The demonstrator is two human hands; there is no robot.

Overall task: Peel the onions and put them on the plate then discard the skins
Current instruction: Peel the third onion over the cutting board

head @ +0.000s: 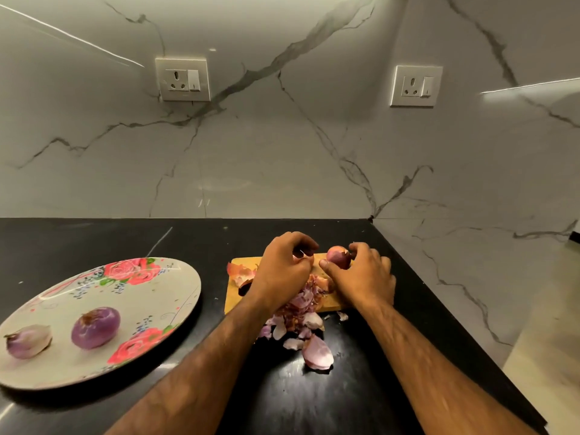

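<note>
Papery pink onion skins [301,324], lower centre. Right hand [364,277] grips round reddish onion [338,257]; left hand [282,268] pinches skin strip [297,257]. Advised: peel steadily, onion braced.

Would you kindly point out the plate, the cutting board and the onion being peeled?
plate [185,293]: head view, bare right rim.
cutting board [232,304]: head view, bare left side.
onion being peeled [339,256]: head view, its middle.

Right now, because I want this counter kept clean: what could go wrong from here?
The onion skins already spill off the cutting board onto the black counter; the forearms moving over them may scatter them further. The onion, gripped by the right hand at the board's far edge, could slip and roll away.
</note>
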